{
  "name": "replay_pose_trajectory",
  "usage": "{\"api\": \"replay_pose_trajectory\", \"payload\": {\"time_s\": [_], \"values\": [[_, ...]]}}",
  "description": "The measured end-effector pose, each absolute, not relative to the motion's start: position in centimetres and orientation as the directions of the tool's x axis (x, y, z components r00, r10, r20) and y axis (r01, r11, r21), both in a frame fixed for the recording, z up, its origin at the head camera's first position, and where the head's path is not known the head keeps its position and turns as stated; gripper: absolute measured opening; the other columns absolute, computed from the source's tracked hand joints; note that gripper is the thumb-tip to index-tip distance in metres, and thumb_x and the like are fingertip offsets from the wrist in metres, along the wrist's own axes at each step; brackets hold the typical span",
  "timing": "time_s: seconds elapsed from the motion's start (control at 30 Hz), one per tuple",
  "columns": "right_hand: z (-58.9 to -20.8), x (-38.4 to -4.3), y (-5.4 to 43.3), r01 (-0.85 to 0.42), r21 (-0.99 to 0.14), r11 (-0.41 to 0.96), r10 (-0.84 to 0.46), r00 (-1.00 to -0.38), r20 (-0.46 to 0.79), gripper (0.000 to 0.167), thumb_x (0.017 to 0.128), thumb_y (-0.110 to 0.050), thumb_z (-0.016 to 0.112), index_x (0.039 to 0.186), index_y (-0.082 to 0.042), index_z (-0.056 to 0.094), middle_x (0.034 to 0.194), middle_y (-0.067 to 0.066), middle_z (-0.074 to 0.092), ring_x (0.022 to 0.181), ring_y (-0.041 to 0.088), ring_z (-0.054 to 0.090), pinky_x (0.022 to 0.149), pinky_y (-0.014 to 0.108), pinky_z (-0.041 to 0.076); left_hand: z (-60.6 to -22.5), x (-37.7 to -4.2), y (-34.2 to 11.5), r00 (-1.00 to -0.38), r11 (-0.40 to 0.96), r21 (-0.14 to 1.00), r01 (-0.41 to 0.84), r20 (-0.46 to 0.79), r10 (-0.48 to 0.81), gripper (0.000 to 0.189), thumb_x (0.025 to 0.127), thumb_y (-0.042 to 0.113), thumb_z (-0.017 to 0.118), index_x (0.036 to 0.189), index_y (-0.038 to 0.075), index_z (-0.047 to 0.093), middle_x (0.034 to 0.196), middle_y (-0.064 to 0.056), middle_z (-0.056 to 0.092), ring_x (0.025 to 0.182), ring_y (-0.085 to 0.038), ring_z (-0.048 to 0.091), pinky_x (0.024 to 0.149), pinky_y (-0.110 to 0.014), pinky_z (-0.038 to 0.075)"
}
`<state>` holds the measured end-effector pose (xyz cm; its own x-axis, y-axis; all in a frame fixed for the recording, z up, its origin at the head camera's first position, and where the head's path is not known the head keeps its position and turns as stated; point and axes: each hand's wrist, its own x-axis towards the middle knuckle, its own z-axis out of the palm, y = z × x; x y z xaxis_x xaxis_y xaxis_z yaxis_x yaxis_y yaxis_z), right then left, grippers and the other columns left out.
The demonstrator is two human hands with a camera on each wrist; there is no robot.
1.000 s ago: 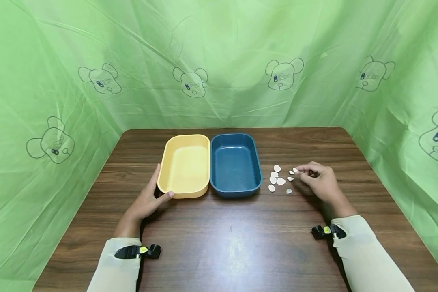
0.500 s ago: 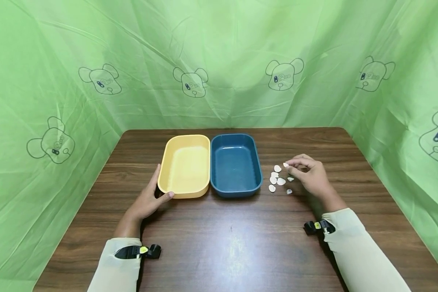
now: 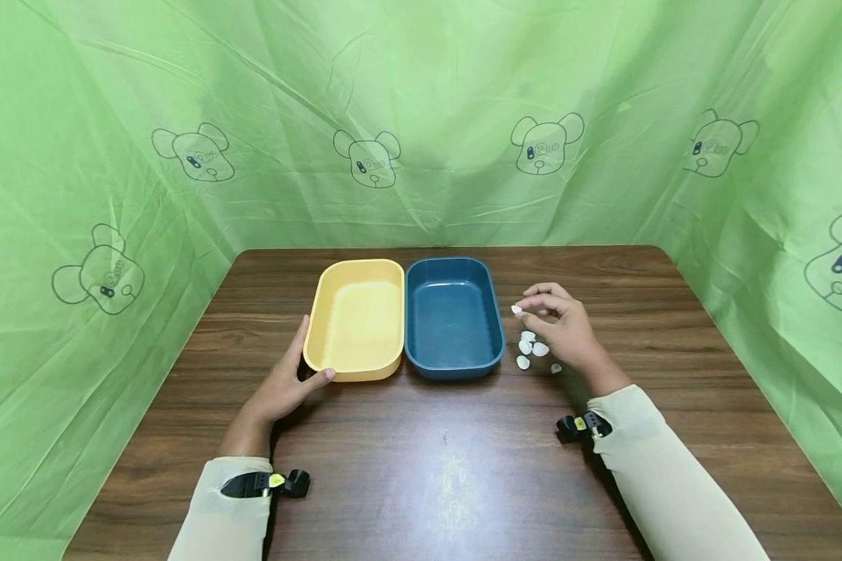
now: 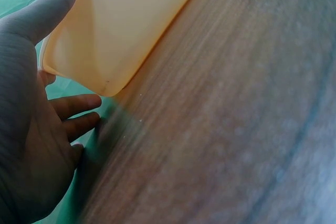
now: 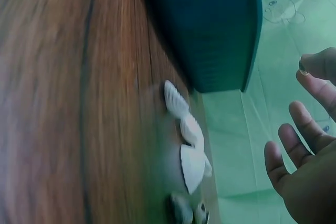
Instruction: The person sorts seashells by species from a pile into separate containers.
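Note:
My left hand (image 3: 281, 382) holds the near-left corner of a yellow rectangular plastic bin (image 3: 354, 375), the thumb lying on its rim and the fingers along the outer wall. Beside it on the right stands a matching blue bin (image 3: 456, 372); both look empty. Between thumb and forefinger, my right hand (image 3: 567, 331) pinches a small white seashell (image 3: 515, 309), lifted just right of the blue bin's rim. Several loose seashells (image 3: 540, 350) lie on the table below that hand. In the right wrist view their ribbed surface (image 5: 176, 99) shows, while the pinched shell is mostly hidden by the fingertips.
A dark wood-grain table (image 3: 421, 460) carries everything. Green cloth (image 3: 456, 140) with printed bear heads hangs behind it and on both sides. Each wrist wears a small black camera on a strap.
My right hand has picked up a seashell from the right of the group and carried it leftward towards the blue bin. The left hand and both bins have stayed put.

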<state>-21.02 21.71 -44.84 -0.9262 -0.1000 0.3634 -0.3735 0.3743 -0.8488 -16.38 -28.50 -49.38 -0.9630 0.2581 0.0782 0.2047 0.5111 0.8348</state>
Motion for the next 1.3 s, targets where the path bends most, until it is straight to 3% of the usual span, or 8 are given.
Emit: {"api": "replay_pose_trajectory", "payload": {"time_s": [0.13,0.2,0.37,0.5,0.6,0.8,1.0,1.3], "values": [[-45.1,-21.6,20.8,-0.367,-0.857,0.362,-0.099,-0.929,0.356,0.011,0.095,-0.001,0.082,0.105,0.0,0.084,0.129,0.02,0.067,0.117,0.01,0.06,0.096,0.02,0.051,-49.3,-16.4,-28.6,-0.964,0.52,0.83,0.202,0.074,0.257,0.118,0.098,0.025,0.082,0.177,0.031,-0.006,0.185,-0.018,0.0,0.17,-0.046,0.004,0.131,-0.073,0.009],[-45.2,-21.8,20.2,-0.37,-0.858,0.357,-0.104,-0.928,0.357,0.011,0.095,0.0,0.081,0.106,0.002,0.084,0.133,0.021,0.067,0.124,0.021,0.061,0.098,0.017,0.051,-49.3,-16.4,-28.6,-0.964,0.519,0.831,0.2,0.072,0.256,0.118,0.098,0.025,0.083,0.177,0.032,-0.006,0.185,-0.018,0.0,0.17,-0.047,0.005,0.131,-0.074,0.009],[-45.5,-22.4,18.8,-0.369,-0.848,0.38,-0.121,-0.929,0.35,0.011,0.097,-0.003,0.081,0.107,0.0,0.084,0.144,0.023,0.064,0.138,0.042,0.058,0.103,0.028,0.048,-49.3,-16.3,-28.5,-0.965,0.516,0.834,0.193,0.067,0.252,0.118,0.099,0.025,0.082,0.177,0.03,-0.006,0.185,-0.017,0.0,0.17,-0.046,0.004,0.132,-0.073,0.008],[-45.8,-22.9,18.2,-0.366,-0.847,0.386,-0.134,-0.93,0.341,0.012,0.097,-0.005,0.082,0.108,-0.001,0.084,0.149,0.024,0.061,0.145,0.043,0.051,0.11,0.048,0.043,-49.3,-16.3,-28.5,-0.966,0.515,0.836,0.188,0.065,0.249,0.118,0.098,0.025,0.082,0.177,0.031,-0.006,0.185,-0.017,-0.001,0.17,-0.046,0.004,0.132,-0.073,0.008],[-46.1,-23.2,17.8,-0.358,-0.843,0.401,-0.134,-0.934,0.332,0.013,0.096,-0.007,0.083,0.108,-0.002,0.084,0.152,0.023,0.06,0.149,0.043,0.046,0.116,0.056,0.038,-49.3,-16.3,-28.6,-0.966,0.516,0.835,0.189,0.064,0.25,0.118,0.099,0.025,0.082,0.177,0.032,-0.006,0.185,-0.016,-0.001,0.17,-0.046,0.004,0.132,-0.074,0.008],[-46.3,-23.6,17.1,-0.336,-0.842,0.421,-0.117,-0.941,0.317,0.013,0.097,-0.012,0.083,0.107,-0.005,0.085,0.155,0.02,0.059,0.152,0.041,0.042,0.122,0.061,0.032,-49.4,-16.4,-28.6,-0.964,0.508,0.839,0.194,0.068,0.256,0.118,0.098,0.023,0.082,0.177,0.033,-0.006,0.185,-0.017,-0.001,0.17,-0.046,0.004,0.131,-0.073,0.008],[-46.3,-23.8,16.6,-0.332,-0.842,0.425,-0.115,-0.943,0.314,0.014,0.097,-0.012,0.083,0.109,-0.006,0.086,0.155,0.022,0.059,0.152,0.042,0.042,0.121,0.062,0.032,-49.6,-16.5,-28.6,-0.96,0.493,0.844,0.211,0.085,0.266,0.118,0.098,0.021,0.082,0.177,0.033,-0.005,0.185,-0.02,0.0,0.17,-0.045,0.004,0.132,-0.072,0.008],[-46.2,-23.7,16.3,-0.35,-0.839,0.416,-0.128,-0.936,0.327,0.023,0.096,-0.009,0.083,0.116,0.002,0.082,0.155,0.025,0.058,0.151,0.043,0.043,0.12,0.061,0.034,-49.5,-16.5,-28.6,-0.96,0.492,0.844,0.214,0.088,0.267,0.118,0.098,0.021,0.083,0.177,0.033,-0.005,0.184,-0.021,-0.001,0.171,-0.045,0.003,0.132,-0.073,0.007]]}}
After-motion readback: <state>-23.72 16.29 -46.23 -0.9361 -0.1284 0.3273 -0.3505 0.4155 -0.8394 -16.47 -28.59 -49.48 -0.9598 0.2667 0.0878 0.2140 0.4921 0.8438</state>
